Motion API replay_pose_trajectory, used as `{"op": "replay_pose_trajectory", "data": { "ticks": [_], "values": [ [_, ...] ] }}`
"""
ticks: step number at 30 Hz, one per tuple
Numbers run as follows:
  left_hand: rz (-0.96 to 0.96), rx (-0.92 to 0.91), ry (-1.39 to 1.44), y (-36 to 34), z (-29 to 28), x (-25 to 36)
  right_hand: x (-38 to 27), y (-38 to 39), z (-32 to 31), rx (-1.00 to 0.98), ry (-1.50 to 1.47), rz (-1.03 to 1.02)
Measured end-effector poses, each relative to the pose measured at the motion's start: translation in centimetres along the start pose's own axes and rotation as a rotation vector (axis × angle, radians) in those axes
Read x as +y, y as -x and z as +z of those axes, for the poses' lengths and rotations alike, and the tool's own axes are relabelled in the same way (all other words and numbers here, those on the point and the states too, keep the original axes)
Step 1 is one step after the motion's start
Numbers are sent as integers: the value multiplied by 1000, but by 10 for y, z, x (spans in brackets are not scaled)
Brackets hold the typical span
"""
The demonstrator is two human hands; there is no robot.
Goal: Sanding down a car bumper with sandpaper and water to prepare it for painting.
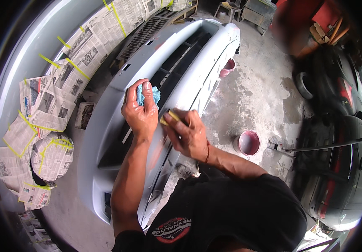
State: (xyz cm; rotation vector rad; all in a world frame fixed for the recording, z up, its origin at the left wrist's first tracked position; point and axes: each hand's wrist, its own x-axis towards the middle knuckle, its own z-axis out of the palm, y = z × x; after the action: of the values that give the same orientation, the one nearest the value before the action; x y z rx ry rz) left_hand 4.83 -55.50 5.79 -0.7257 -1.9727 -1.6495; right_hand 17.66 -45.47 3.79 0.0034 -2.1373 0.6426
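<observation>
A light grey car bumper [116, 82] stretches away in front of me, with a long dark grille opening and reddish patches on its surface. My left hand [140, 115] is closed around a crumpled light-blue cloth [149, 97] and is held over the grille opening. Just to its right, my right hand [188, 133] grips a small yellowish pad [170, 117] against the bumper's upper edge. Whether this is a sponge or folded sandpaper, I cannot tell. Both hands look wet.
To the left stands a car body masked with newspaper [74, 80] and yellow-green tape. On the concrete floor are a reddish bucket [248, 143] with greyish liquid and another reddish bucket [228, 67] beyond the bumper. Car parts [344, 168] and a tyre [303, 85] lie at right.
</observation>
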Motion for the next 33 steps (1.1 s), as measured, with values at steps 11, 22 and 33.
{"op": "replay_pose_trajectory", "data": {
  "ticks": [11,22,33],
  "values": [
    [-208,-35,34,-5,-5,17,38,-32,5,86,54,194],
    [-151,-27,-5,-2,-2,7,45,-33,7,71,65,122],
    [-49,-82,-98,-3,-5,6,95,-60,10,200,152,360]
  ]
}}
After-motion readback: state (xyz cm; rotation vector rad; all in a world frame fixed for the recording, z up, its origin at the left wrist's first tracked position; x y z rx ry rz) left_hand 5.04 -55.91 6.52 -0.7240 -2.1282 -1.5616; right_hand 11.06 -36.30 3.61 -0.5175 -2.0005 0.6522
